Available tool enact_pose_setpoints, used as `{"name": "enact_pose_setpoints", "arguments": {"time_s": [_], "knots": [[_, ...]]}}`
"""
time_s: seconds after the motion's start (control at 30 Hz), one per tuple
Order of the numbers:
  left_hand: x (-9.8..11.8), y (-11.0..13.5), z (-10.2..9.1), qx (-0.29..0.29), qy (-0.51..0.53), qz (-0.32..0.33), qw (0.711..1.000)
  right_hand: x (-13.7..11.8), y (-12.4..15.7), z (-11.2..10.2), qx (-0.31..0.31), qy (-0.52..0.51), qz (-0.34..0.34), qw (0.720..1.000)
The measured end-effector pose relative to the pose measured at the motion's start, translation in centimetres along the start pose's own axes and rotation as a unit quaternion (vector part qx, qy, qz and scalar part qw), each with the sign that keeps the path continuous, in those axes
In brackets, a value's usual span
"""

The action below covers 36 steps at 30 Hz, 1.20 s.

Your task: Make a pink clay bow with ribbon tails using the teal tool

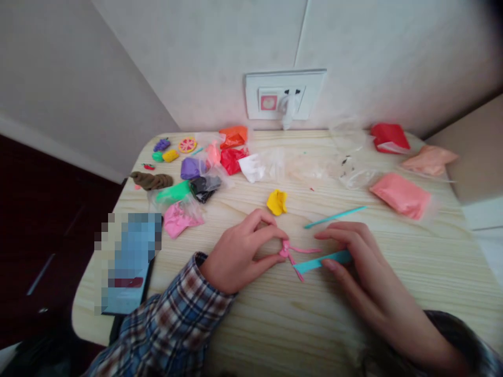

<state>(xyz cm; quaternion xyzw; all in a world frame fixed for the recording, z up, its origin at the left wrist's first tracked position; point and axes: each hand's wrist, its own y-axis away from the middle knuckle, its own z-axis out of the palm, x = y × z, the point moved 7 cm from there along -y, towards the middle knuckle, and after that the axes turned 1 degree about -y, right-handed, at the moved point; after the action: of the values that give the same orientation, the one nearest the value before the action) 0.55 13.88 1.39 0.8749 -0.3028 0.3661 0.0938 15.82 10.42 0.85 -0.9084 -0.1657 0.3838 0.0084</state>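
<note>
Between the thumb and fingers of my left hand (247, 246) is a small pink clay bow (285, 248). Two thin pink tails trail from it, one to the right and one toward me. My right hand (365, 272) grips a flat turquoise clay tool (314, 263), and the tool's tip touches or lies over the lower tail. Just beyond my hands lie a yellow lump of clay (277, 202) and a thin turquoise stick (336, 217).
Bags of coloured clay, one of them purple (192, 167), crowd the back left beside small clay fruit shapes and a brown twisted clay piece (152, 180). A phone (131, 262) stands at left. Coral clay (401, 195) sits right; a wall socket (285, 97) is behind.
</note>
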Motion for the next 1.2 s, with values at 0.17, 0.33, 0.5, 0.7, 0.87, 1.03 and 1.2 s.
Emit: {"name": "enact_pose_setpoints", "arguments": {"time_s": [0.17,0.33,0.5,0.7,0.87,1.03,1.2], "knots": [[0.1,0.1,0.1,0.015,-0.015,0.008,1.0,-0.1,-0.2,-0.4,-0.007,0.002,-0.016,1.0],[0.1,0.2,0.3,0.003,-0.028,-0.002,1.0,0.5,-0.3,-0.2,-0.048,0.01,0.007,0.999],[0.3,0.1,0.1,0.015,-0.032,0.0,0.999,0.5,-0.2,-0.5,-0.026,0.005,0.008,1.0],[0.3,0.0,0.0,0.017,-0.034,-0.014,0.999,0.2,-0.4,-0.6,0.031,0.064,-0.033,0.997],[0.2,0.1,0.0,0.02,-0.035,-0.02,0.999,0.7,-0.2,-0.7,-0.003,0.068,-0.045,0.997],[0.2,0.1,0.1,0.028,-0.018,-0.022,0.999,1.0,-0.1,-0.8,-0.022,0.063,-0.042,0.997],[0.0,0.2,0.1,0.024,-0.01,-0.033,0.999,0.9,0.0,-0.8,0.0,0.028,-0.005,1.0]]}}
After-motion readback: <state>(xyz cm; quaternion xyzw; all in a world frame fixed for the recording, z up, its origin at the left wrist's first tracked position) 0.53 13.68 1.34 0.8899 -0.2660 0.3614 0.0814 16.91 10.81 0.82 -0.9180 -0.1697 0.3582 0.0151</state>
